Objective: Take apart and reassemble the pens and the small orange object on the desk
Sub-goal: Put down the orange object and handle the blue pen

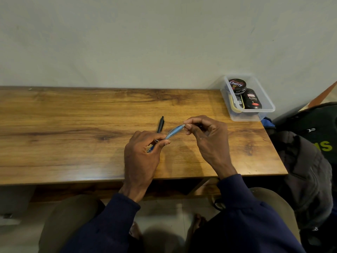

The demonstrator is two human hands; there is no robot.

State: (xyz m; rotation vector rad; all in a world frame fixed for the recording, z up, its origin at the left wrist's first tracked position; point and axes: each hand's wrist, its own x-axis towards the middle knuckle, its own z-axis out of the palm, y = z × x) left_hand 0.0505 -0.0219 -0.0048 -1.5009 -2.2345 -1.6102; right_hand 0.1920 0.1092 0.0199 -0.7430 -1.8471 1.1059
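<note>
A light blue translucent pen [173, 132] is held slantwise just above the wooden desk [73, 139]. My left hand [142, 157] grips its lower end between thumb and fingers. My right hand [207, 141] pinches its upper tip with thumb and forefinger. A black pen [160, 124] lies on the desk just behind my left hand, its lower end hidden by that hand. No small orange object shows in this view.
A clear plastic box [264, 99] with black shoe-polish tins stands at the desk's back right corner. A dark bag and jacket [306, 161] sit beyond the right edge. A wall runs along the far edge. My knees are under the near edge.
</note>
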